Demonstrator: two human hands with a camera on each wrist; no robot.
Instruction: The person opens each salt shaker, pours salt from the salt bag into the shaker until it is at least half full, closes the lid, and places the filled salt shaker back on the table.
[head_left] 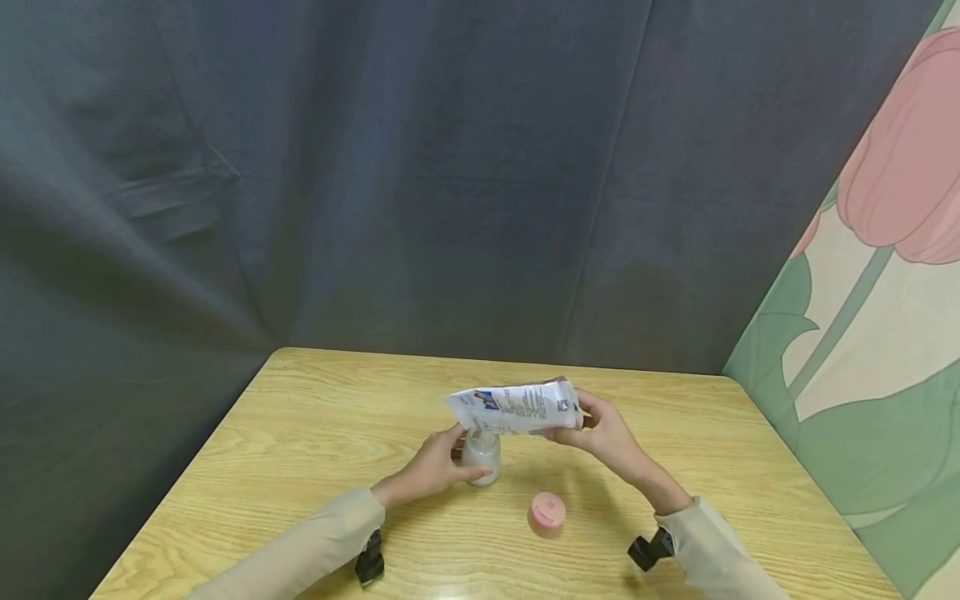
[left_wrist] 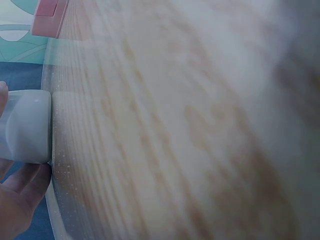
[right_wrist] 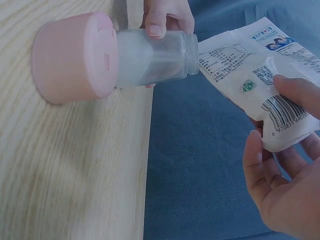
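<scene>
Likely light and floppy, the bag [head_left: 517, 408] lies at one o'clock from the jar [head_left: 483, 461], one end at its mouth; the right hand [head_left: 611, 437] pinches the three-o'clock end, fingers part-closed, a sensible hold. The left hand [head_left: 437, 467] curls its fingers round the jar's body, probably slippery, breakable glass. The lid [head_left: 547, 514] crowds four o'clock; the tabletop [head_left: 330, 421] opens toward nine, its far edge at twelve.

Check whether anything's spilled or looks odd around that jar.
Tiny white specks dot the wooden table beside the glass jar in the left wrist view: possibly spilled grains, though too small to tell.
</scene>
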